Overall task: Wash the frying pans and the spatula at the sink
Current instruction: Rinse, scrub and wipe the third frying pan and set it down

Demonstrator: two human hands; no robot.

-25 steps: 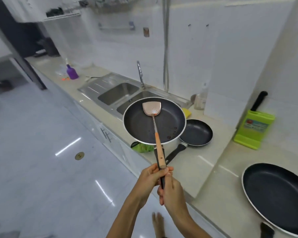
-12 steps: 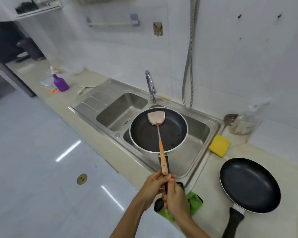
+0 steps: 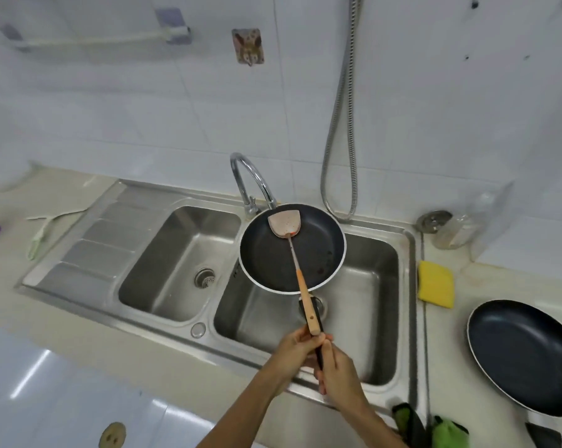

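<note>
Frying pan (image 3: 266, 260): 2, one ahead of the grips, second pan (image 3: 525, 357) right of them.
Spatula (image 3: 284, 223): 1.
Grips: 2, left grip (image 3: 292, 349), right grip (image 3: 341, 373).
Sink basin (image 3: 163, 253): 2.
Tap (image 3: 250, 176): 1.
Hose (image 3: 338, 124): 1.
Sponge (image 3: 435, 284): 1.
Bottle (image 3: 467, 221): 1.
Cloth (image 3: 447, 431): 1.
Tongs (image 3: 37, 240): 1.
Wall hook (image 3: 248, 46): 1.

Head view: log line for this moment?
black frying pan over steel right basin; wooden-handled spatula in pan; left hand, right hand grip handles
</note>
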